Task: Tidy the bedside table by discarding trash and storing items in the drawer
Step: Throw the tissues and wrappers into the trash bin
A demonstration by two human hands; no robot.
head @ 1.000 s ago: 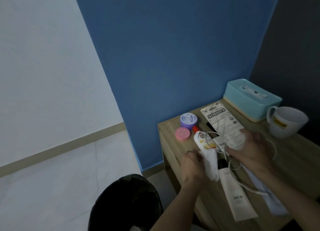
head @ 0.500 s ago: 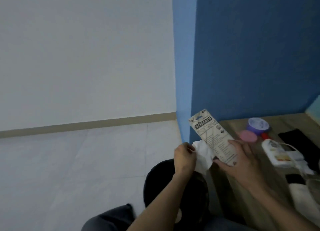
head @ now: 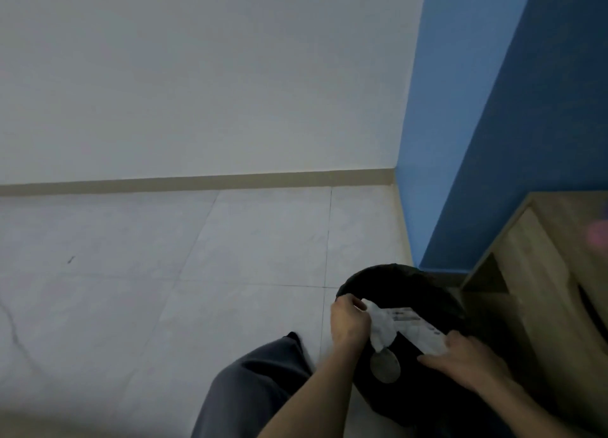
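The trash step is in hand. At the lower right of the frame both hands hover over the open black bin (head: 391, 270). The left hand (head: 349, 322) has its fingers curled round a crumpled tissue (head: 381, 331). The right hand (head: 460, 360) pinches the near end of a printed card (head: 416, 327). Both pieces hang over the bin's mouth, not yet dropped. The next move likely calls for loosening both grips, then turning to the bedside table (head: 539, 273) at the right edge.
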